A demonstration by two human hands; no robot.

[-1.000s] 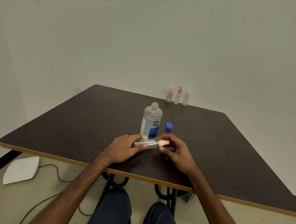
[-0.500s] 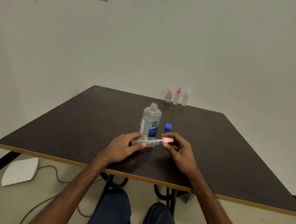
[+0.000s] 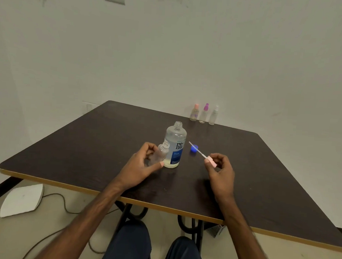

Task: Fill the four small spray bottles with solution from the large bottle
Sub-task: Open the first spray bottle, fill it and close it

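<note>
— status?
— left hand point(image 3: 142, 163) grips the open small spray bottle point(image 3: 159, 153) at frame centre, just beside the large bottle point(image 3: 174, 147); right hand point(image 3: 219, 169) pinches the pink sprayer top point(image 3: 211, 162), apart, centre-right.

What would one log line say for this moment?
left hand: holds open small bottle | right hand: holds pink sprayer | large bottle: uncapped, upright

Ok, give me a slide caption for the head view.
Uncapped small spray bottle in left hand beside the open large bottle; right hand pinches its pink sprayer, dip tube out.
</note>
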